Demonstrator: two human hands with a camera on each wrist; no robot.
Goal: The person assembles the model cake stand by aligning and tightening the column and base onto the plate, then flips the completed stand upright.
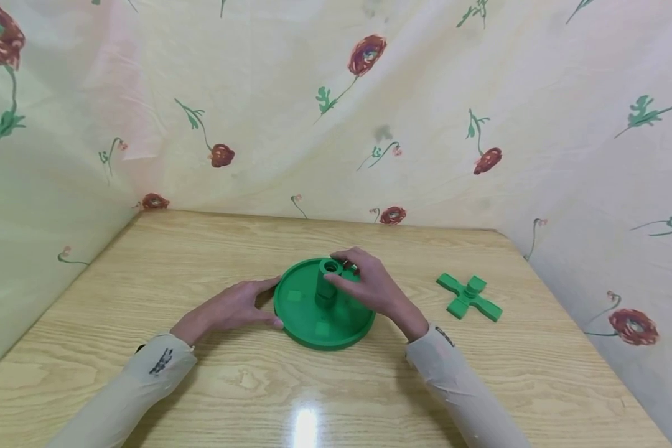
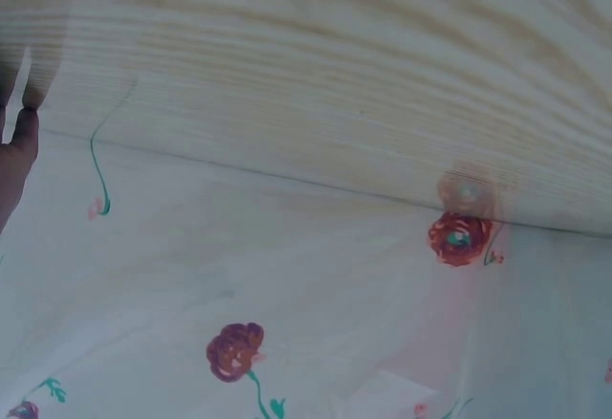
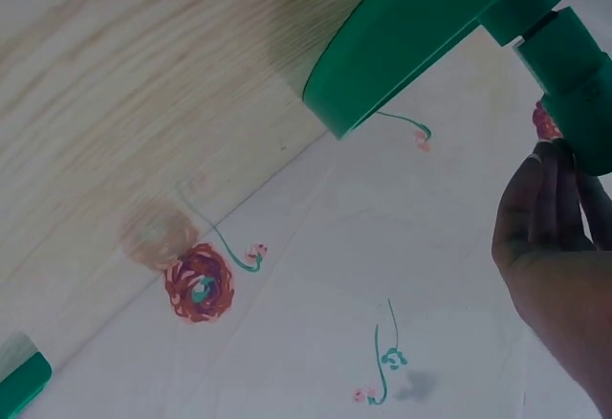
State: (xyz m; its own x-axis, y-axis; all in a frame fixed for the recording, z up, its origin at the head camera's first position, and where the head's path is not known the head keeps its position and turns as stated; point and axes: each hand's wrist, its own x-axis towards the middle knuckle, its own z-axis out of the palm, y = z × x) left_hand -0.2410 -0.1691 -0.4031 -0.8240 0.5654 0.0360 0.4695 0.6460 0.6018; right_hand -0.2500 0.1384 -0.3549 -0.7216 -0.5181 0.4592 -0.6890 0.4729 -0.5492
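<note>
A round green base with a raised rim lies on the table. My left hand holds its left edge, thumb at the near side and fingers at the far side. From the middle of the base rises a hollow green cylinder, upright, with a round hole in its top. My right hand grips the cylinder near its top between thumb and fingers. The right wrist view shows a narrow dark gap between the cylinder and a short stub on the base. Only a few left fingertips show in the left wrist view.
A green cross-shaped piece with a round knob at its centre lies right of the base. The wooden table ends at a flower-patterned cloth behind and at both sides.
</note>
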